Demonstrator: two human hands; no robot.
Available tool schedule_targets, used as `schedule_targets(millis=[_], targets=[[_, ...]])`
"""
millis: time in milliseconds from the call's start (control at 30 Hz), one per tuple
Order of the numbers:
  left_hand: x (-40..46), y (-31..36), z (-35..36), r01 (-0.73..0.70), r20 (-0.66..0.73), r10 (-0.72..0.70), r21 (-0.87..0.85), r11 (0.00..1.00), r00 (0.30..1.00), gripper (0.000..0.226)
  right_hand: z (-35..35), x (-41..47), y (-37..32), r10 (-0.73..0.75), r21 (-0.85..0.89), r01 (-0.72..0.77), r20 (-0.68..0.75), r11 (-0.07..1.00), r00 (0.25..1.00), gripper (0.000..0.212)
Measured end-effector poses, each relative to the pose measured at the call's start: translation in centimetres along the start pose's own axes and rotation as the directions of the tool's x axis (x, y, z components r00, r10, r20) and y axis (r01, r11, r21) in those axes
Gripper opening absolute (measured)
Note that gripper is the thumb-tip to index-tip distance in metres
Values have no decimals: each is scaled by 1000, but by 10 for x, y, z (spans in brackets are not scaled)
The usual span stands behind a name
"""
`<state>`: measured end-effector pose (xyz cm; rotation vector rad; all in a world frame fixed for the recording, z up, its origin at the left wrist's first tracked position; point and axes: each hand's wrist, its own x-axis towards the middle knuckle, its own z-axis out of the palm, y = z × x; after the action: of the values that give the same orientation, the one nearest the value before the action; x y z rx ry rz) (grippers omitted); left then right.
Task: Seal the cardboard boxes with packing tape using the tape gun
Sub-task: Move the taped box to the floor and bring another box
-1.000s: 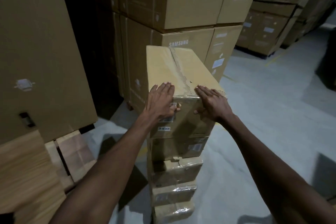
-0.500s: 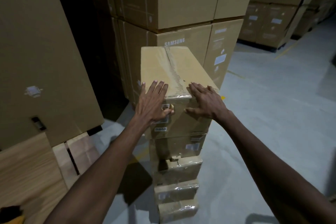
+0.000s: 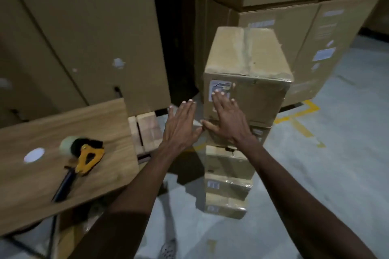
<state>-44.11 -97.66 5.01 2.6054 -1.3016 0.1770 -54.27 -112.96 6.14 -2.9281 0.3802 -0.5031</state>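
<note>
A taped cardboard box (image 3: 248, 54) tops a stack of several boxes on the floor; shiny tape runs along its top seam. My right hand (image 3: 228, 119) is in front of the box's near face over a white label, fingers straight; whether it touches the box is unclear. Just left of the stack my left hand (image 3: 182, 127) hangs in the air, fingers straight and holding nothing. The yellow tape gun (image 3: 81, 159) with a clear tape roll and dark handle lies on a wooden table (image 3: 37, 191) at the left, away from both hands.
Tall stacks of large cardboard cartons (image 3: 84, 27) stand behind the table and behind the stack (image 3: 294, 17). A wooden pallet block (image 3: 145, 130) sits beside the table. Grey concrete floor with yellow line markings (image 3: 299, 115) lies to the right.
Both hands have come off the top edge of the box and dropped lower and left. The view has swung left and down, bringing the table and tape gun into sight.
</note>
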Motion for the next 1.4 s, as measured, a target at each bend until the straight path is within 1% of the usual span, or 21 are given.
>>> schedule_targets(millis=[100, 200, 300, 367, 433, 500, 600, 633, 667, 733, 800, 967, 1067, 1133, 1200, 1267, 1400], targets=[[-61, -41, 2, 117, 58, -119, 43, 992, 991, 81, 37, -14, -54, -66, 53, 61, 101, 997, 993, 94], [-131, -91, 3, 247, 80, -252, 68, 967, 964, 83, 61, -30, -116, -156, 81, 144, 180, 986, 971, 93], [-207, -144, -4, 377, 65, -382, 84, 922, 922, 83, 80, -44, -192, -257, 140, 228, 247, 964, 934, 92], [-262, -179, -11, 454, 22, -455, 49, 890, 890, 83, 95, -52, -249, -337, 162, 304, 254, 939, 906, 99], [-322, -216, -16, 524, -4, -524, 30, 851, 851, 84, 116, -62, -310, -423, 168, 391, 270, 905, 865, 96], [-387, -251, -23, 595, 17, -595, 17, 804, 804, 85, 135, -76, -378, -484, 179, 449, 329, 875, 811, 90], [-488, -301, -28, 686, -41, -685, 2, 728, 727, 76, 169, -100, -477, -581, 216, 540, 347, 813, 736, 90], [-522, -316, -30, 715, -19, -715, 0, 699, 699, 73, 181, -110, -509, -606, 238, 558, 356, 795, 711, 91], [-556, -329, -34, 752, 35, -751, -16, 659, 659, 71, 191, -120, -541, -628, 260, 573, 381, 777, 678, 91], [-622, -346, -42, 824, 80, -820, -21, 567, 566, 76, 206, -141, -602, -672, 315, 598, 428, 737, 604, 90], [-675, -367, -50, 887, 61, -885, -25, 461, 462, 80, 222, -155, -660, -723, 368, 629, 442, 685, 530, 89], [-778, -427, -64, 972, 59, -970, -44, 231, 234, 81, 268, -169, -796, -820, 430, 721, 454, 544, 349, 92], [-822, -470, -64, 992, 71, -989, -16, 127, 128, 81, 299, -171, -868, -862, 455, 767, 444, 453, 245, 94], [-848, -504, -63, 998, 90, -994, -34, 55, 58, 79, 325, -170, -915, -882, 489, 769, 427, 412, 200, 100], [-871, -537, -65, 997, 101, -995, -72, -16, -9, 77, 353, -166, -963, -883, 517, 758, 441, 398, 162, 98], [-891, -566, -73, 989, 144, -985, -98, -109, -94, 77, 370, -163, -1015, -865, 541, 752, 495, 377, 78, 95], [-941, -628, -79, 962, 122, -965, -119, -246, -232, 76, 405, -167, -1115, -878, 583, 768, 475, 265, -58, 92]])
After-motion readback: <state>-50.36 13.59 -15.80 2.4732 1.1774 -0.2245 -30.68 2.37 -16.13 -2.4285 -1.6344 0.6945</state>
